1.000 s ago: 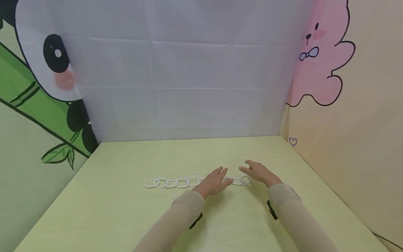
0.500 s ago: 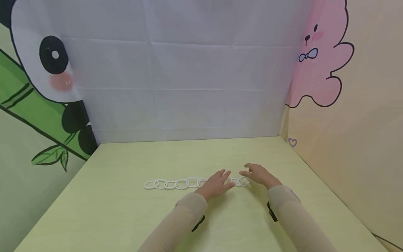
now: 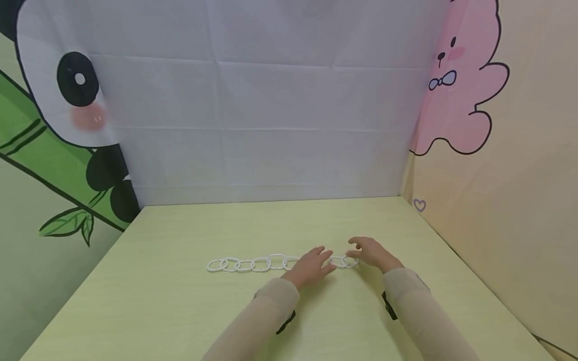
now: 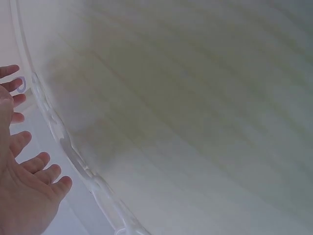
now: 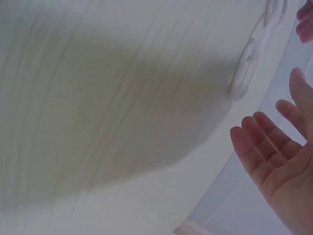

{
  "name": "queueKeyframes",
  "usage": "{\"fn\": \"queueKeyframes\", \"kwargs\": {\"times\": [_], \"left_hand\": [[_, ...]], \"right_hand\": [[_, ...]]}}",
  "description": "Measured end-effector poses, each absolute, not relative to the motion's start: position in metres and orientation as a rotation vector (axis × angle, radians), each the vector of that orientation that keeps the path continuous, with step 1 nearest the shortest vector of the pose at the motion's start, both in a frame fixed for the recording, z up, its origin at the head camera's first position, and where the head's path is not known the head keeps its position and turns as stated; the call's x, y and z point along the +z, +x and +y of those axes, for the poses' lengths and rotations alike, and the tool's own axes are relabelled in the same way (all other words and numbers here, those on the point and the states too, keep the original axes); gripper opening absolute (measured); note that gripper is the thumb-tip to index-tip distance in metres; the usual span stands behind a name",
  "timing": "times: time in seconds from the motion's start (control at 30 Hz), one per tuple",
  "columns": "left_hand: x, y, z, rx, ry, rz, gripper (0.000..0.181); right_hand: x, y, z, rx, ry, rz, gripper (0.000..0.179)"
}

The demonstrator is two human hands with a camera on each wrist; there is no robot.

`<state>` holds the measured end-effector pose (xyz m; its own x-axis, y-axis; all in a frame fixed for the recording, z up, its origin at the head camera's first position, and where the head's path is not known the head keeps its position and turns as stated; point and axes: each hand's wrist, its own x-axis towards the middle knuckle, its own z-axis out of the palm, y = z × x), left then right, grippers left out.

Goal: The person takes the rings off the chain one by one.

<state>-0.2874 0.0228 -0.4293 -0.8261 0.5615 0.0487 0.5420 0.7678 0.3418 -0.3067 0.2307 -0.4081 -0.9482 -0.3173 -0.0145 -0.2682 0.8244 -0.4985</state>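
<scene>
A white chain of several oval links lies stretched from left to right across the table. My left hand hovers over its right half and hides a few links in the head view. Its fingers are spread and hold nothing; the left wrist view shows the chain apart from the fingers. Above the chain's right end is my right hand, fingers loosely bent, nothing between them. In the right wrist view a gap shows between those fingers and the end link.
The pale yellow-green table runs back to a white sheet. A wall with a painted panda borders it at left. On the right wall there is a painted pink bear.
Both hands have come down slightly toward the chain, and the left hand has shifted a little to the right. The chain lies as before.
</scene>
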Motion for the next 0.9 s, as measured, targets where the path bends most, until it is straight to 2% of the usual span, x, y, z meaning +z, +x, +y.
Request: {"fn": "queueKeyframes", "kwargs": {"times": [0.1,0.4,0.9], "left_hand": [[-0.434,-0.29,0.025,0.52,0.938,2.911,0.048],[-0.432,-0.292,0.03,0.441,1.097,3.007,0.029],[-0.433,-0.292,0.037,0.424,1.095,2.987,0.027]], "right_hand": [[-0.411,-0.308,0.232,-0.767,-0.497,2.929,0.038],[-0.416,-0.311,0.232,-0.788,-0.539,2.964,0.03],[-0.423,-0.317,0.235,-0.853,-0.476,2.914,0.025]]}}
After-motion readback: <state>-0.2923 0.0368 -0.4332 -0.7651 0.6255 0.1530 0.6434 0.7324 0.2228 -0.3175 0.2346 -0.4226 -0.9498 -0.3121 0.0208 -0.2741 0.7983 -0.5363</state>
